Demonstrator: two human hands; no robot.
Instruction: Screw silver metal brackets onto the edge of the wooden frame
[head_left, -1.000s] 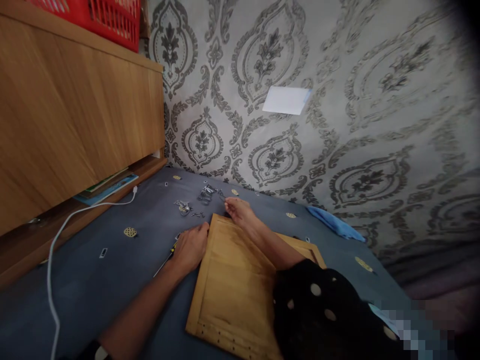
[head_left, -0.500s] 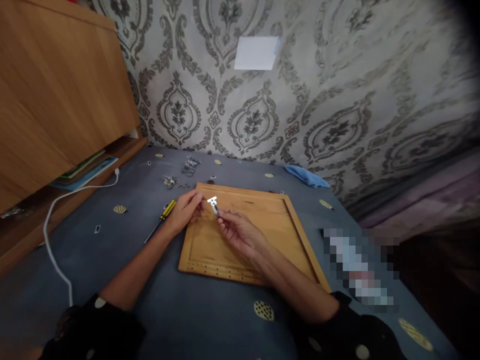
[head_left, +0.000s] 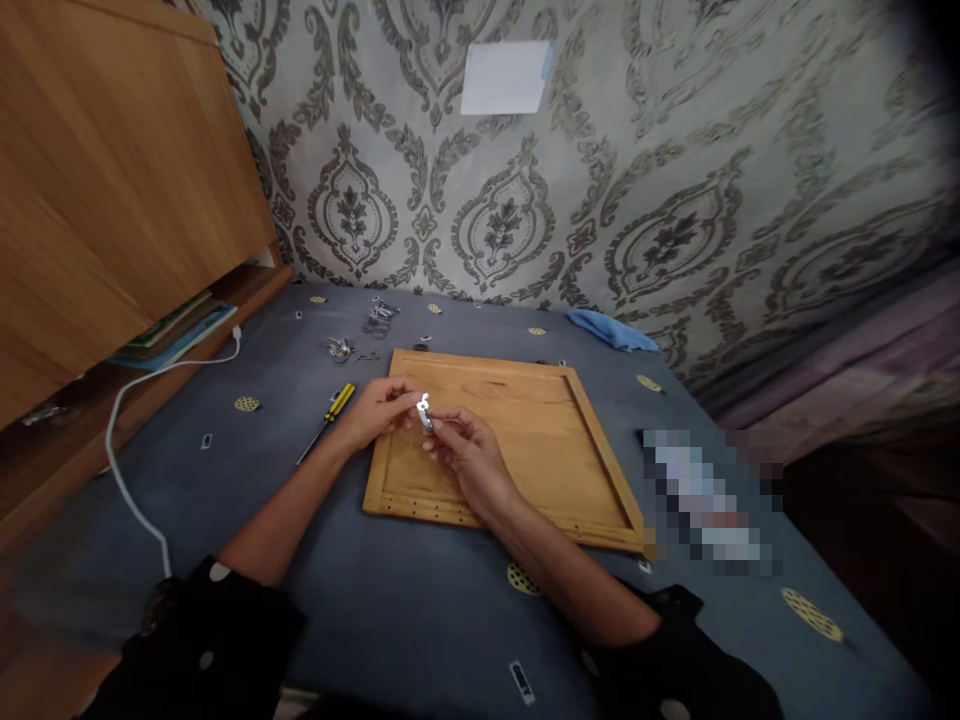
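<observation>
Now, mid-frame, our right hand point(head_left: 476, 455) pinched the small silvery metal fitting point(head_left: 424, 405) above the flat honey-coloured wooden panel point(head_left: 544, 440), likely to steady it; our left hand point(head_left: 381, 410) curled at its tip, hold unclear to us.

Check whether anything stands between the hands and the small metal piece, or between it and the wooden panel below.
Nothing visible blocks either: the right hand pinches the metal piece, the left hand is at its upper end, and only fingers show near it above the wooden panel. The screwdriver lies left of the panel.
</observation>
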